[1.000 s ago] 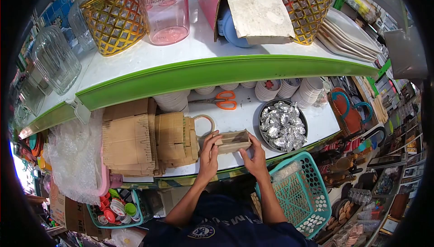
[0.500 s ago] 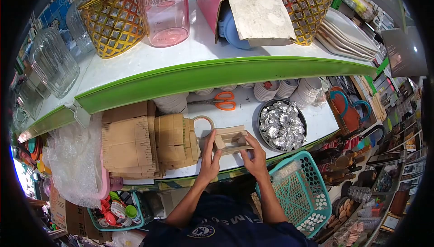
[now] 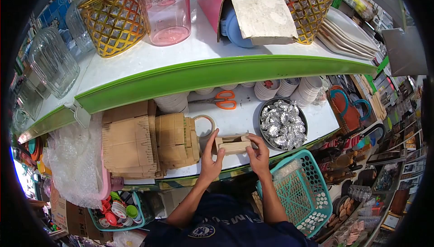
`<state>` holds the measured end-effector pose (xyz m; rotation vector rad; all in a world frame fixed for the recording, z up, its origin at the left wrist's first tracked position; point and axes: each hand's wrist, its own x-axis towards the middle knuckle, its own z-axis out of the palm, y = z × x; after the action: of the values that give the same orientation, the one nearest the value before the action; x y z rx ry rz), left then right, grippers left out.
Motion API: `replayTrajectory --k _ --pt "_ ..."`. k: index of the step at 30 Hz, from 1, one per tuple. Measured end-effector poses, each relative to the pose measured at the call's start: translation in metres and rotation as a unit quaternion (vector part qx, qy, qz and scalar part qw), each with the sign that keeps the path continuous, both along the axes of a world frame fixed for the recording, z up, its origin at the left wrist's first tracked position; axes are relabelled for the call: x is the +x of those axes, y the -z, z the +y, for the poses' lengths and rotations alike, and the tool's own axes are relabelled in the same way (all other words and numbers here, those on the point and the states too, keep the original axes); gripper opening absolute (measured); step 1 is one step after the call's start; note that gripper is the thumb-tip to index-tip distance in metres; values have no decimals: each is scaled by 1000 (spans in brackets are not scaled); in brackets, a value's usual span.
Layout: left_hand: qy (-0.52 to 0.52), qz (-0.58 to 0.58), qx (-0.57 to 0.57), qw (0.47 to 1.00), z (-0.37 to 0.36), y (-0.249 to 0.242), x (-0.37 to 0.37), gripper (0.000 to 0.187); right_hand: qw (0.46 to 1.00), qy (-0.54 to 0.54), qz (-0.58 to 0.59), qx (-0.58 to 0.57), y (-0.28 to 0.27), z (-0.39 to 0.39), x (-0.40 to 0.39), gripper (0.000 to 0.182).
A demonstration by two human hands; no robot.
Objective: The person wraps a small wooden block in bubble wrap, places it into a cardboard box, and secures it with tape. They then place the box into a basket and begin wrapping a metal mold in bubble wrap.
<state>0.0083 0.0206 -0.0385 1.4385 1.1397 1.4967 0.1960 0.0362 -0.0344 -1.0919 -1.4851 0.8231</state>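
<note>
Between my hands is a small folded cardboard box (image 3: pixel 234 147), its near wall tilted up toward me. My left hand (image 3: pixel 210 162) grips the box's left end, thumb at the near corner. At the right end, my right hand (image 3: pixel 259 155) holds it with the fingers behind and the thumb in front. Just beyond the left hand lies a roll of tape (image 3: pixel 210 119). Stacks of flat cardboard pieces (image 3: pixel 174 142) sit to the left. On the right is a dark round pan (image 3: pixel 261 131) heaped with fluted silver metal moulds (image 3: pixel 282 122).
Orange-handled scissors (image 3: pixel 225 100) lie at the back, near stacked white cups (image 3: pixel 266 89). A green-edged shelf (image 3: pixel 226 67) overhangs the work surface. A teal basket (image 3: pixel 312 211) stands at lower right, bubble wrap (image 3: pixel 72 161) at far left, and a bin of coloured items (image 3: pixel 118 211) at lower left.
The box has turned in my hands, so its near wall now faces up more and hides part of the inside. My right hand has shifted slightly right.
</note>
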Motion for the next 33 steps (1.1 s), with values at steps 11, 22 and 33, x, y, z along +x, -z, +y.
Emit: replayTrajectory --k 11,22,33 --pt "1 9 6 1000 -3 -1 1 35 999 -13 -11 35 -4 2 2 34" --pt "25 64 -12 998 -5 -15 9 36 998 16 51 39 4 4 1 21" --pt "-75 350 -38 933 21 -13 6 52 995 67 58 45 7 10 4 24"
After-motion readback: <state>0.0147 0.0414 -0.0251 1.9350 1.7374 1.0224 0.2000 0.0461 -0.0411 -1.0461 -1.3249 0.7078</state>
